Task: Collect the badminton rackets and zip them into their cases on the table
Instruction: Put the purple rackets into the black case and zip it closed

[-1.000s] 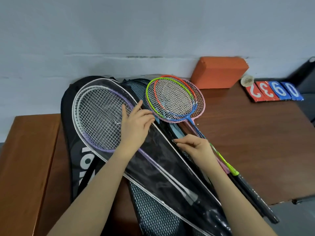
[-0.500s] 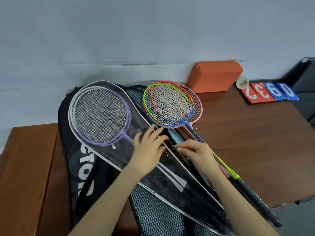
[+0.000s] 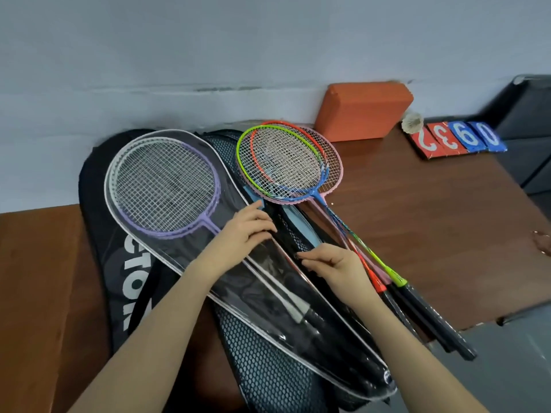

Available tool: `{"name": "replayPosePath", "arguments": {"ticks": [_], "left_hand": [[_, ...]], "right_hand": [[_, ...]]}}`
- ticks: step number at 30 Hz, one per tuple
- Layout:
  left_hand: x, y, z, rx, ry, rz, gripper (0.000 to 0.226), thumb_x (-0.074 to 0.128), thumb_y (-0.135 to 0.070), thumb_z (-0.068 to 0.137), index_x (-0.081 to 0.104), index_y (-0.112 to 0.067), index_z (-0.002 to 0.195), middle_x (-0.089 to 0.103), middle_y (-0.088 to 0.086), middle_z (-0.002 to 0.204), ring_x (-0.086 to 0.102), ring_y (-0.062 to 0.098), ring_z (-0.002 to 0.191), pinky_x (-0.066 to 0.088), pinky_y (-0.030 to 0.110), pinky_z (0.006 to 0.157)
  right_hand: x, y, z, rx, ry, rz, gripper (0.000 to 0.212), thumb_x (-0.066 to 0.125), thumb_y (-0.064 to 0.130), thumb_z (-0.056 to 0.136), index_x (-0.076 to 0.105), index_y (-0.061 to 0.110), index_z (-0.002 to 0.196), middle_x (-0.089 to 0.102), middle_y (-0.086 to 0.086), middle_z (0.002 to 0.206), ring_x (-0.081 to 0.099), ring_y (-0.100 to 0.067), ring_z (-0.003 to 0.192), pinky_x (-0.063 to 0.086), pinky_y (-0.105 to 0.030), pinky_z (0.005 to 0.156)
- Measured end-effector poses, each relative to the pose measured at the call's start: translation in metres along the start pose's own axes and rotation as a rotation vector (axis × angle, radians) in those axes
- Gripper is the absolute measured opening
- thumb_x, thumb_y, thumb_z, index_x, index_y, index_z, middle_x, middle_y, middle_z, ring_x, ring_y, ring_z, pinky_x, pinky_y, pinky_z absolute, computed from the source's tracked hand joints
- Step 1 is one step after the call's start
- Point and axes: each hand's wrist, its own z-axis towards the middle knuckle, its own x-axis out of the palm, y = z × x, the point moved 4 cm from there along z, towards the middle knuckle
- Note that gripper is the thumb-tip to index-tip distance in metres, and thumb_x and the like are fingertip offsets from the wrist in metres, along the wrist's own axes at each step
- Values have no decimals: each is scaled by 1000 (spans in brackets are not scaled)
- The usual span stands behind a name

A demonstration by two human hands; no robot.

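Observation:
A purple and white racket (image 3: 167, 186) lies inside a clear plastic case (image 3: 268, 296) with a white edge. That case rests on a mesh case (image 3: 268, 371) and a large black racket bag (image 3: 119, 281). My left hand (image 3: 247, 231) presses flat on the clear case near its right edge. My right hand (image 3: 334, 262) pinches a small zip pull at that edge, just below the left hand. Several coloured rackets (image 3: 286, 162), green, orange, blue and pink, lie stacked to the right, and their dark handles (image 3: 429, 320) reach past the table's front edge.
The brown wooden table (image 3: 432, 234) runs to the right. An orange foam block (image 3: 360, 110) leans against the wall. A shuttlecock (image 3: 413, 122) and red and blue number cards (image 3: 459, 138) lie at the back right. A lighter wooden surface (image 3: 38, 293) adjoins on the left.
Both hands have slid down along the clear case's right edge, from beside the racket head toward the shaft. The right hand keeps its pinch at the edge.

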Motion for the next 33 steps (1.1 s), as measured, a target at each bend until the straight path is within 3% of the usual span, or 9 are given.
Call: {"name": "replayPosePath", "arguments": {"ticks": [4,7,10,14,17,20,23,28,33], "left_hand": [[-1,0,10,-66,-89,-15,16,56,-9,90,68,-10,100,57,1,117,22,8,135,22,48,113],[7,1,10,-133,-175,-2,15,56,-7,89,69,-10,97,59,1,116,27,19,138,20,58,111],[7,1,11,-220,-284,23,19,54,-3,90,69,-7,101,58,8,123,30,26,137,17,58,112],[23,-25,11,-157,-189,195,28,53,-7,92,63,-13,117,47,7,139,24,25,140,9,57,114],[65,-61,-14,-73,-97,289,33,55,-20,92,58,-25,124,39,-6,143,14,13,140,-2,41,113],[99,-88,-48,-55,-159,352,35,47,-33,89,58,-27,122,44,-8,141,17,6,137,8,34,108],[103,-97,-61,-50,-256,359,35,42,-36,88,64,-21,111,56,-4,130,31,13,133,19,40,108],[96,-91,-62,-71,-162,245,48,36,-48,92,68,-16,107,62,0,121,31,14,133,15,47,112],[80,-85,-57,-194,-317,145,24,57,-19,89,68,-13,109,60,1,124,29,11,134,19,35,115]], "right_hand": [[-13,-8,-6,-2,-11,-76,17,67,2,83,75,12,94,64,12,73,59,6,71,41,-6,69],[-28,-21,-20,-15,20,-184,18,68,6,83,75,18,94,68,11,78,62,2,77,43,-7,71],[-50,-37,-39,29,17,-152,20,68,4,83,75,21,90,66,17,71,60,2,70,42,-8,67],[-59,-44,-53,13,48,-105,22,66,2,84,74,22,86,66,21,75,60,2,67,43,-9,66],[-58,-43,-54,8,60,-18,16,66,2,84,75,15,88,68,11,76,62,0,68,45,-14,66],[-59,-36,-55,-69,74,0,16,67,2,83,75,16,87,69,7,80,64,-4,75,50,-19,72],[-59,-30,-58,-124,142,19,14,66,1,83,74,11,90,69,-2,80,63,-4,70,52,-19,68],[-61,-32,-69,-129,193,63,16,66,1,83,74,11,91,67,6,79,63,-3,71,52,-21,69],[-94,-58,-92,-77,203,48,17,68,2,82,76,15,89,71,0,80,65,-8,75,51,-18,72]]}}
